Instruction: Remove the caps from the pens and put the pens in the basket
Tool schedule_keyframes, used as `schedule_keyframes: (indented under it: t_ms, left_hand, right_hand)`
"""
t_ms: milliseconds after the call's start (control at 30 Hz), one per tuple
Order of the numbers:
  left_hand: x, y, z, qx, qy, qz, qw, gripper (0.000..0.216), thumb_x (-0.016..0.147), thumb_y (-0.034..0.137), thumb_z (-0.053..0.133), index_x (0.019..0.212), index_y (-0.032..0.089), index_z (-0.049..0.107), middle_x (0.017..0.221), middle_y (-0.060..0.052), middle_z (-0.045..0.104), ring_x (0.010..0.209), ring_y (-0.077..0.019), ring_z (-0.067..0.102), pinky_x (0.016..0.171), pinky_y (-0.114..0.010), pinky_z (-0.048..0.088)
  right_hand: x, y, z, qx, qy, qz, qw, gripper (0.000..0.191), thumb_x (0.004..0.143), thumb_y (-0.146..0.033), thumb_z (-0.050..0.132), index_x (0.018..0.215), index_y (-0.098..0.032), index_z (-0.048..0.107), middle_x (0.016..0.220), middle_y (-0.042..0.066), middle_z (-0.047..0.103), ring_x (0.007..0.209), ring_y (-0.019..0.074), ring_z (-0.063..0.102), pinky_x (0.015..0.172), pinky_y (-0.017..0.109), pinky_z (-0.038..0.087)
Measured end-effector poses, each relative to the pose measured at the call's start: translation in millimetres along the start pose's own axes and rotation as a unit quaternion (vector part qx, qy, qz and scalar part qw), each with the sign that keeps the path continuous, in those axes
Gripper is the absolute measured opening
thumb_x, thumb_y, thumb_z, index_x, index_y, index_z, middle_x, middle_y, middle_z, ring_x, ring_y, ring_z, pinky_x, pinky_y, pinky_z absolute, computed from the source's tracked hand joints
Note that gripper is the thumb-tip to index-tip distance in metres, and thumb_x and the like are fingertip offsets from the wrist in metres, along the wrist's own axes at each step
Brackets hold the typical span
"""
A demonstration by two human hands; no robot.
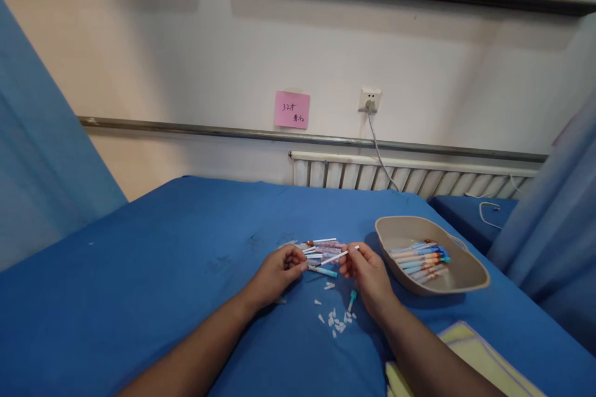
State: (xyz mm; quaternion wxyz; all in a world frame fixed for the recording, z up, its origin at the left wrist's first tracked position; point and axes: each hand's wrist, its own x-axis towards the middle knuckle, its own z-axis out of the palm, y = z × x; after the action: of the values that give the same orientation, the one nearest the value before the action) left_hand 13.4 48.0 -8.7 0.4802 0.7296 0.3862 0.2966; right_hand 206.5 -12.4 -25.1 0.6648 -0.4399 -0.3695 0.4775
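Note:
My right hand is closed in a pinch on a thin white pen refill that slants up to the right. My left hand is curled shut beside it, fingertips close to the refill's lower end; what it holds is too small to name. Just beyond both hands lies a small pile of pen barrels and refills. A teal-tipped pen part lies between the hands. Several small white caps and a teal cap are scattered on the blue cloth below.
A beige oval tray at the right holds several assembled pens. A yellow cloth lies at the bottom right. A radiator, a wall socket with cable and a pink note are on the wall behind.

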Motion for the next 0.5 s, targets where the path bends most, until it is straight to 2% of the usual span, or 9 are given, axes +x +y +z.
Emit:
schedule_keyframes:
  t_ms: [167, 500]
  left_hand:
    - [0.7, -1.8, 2.6, -0.065, -0.007, -0.015, 0.998, 0.023, 0.068, 0.032, 0.066, 0.079, 0.014, 0.057, 0.064, 0.003, 0.052, 0.055, -0.0082, 0.043, 0.052, -0.018, 0.033]
    - [-1.6, -0.9, 3.6, -0.034, -0.019, -0.018, 0.999, 0.017, 0.068, 0.028, 0.063, 0.077, 0.013, 0.06, 0.064, 0.003, 0.052, 0.056, -0.0086, 0.042, 0.052, -0.019, 0.032]
  right_hand:
    - [0.3, -0.3, -1.2, -0.018, 0.01, -0.011, 1.0, 0.028, 0.077, -0.046, 0.059, 0.078, -0.018, 0.058, 0.065, -0.001, 0.062, 0.051, 0.0102, 0.053, 0.048, 0.02, 0.038]
    - [0.0, -0.3, -1.9, -0.03, 0.009, -0.016, 0.999, 0.028, 0.077, -0.046, 0.058, 0.079, -0.018, 0.057, 0.066, -0.001, 0.063, 0.053, 0.0108, 0.053, 0.049, 0.021, 0.038]
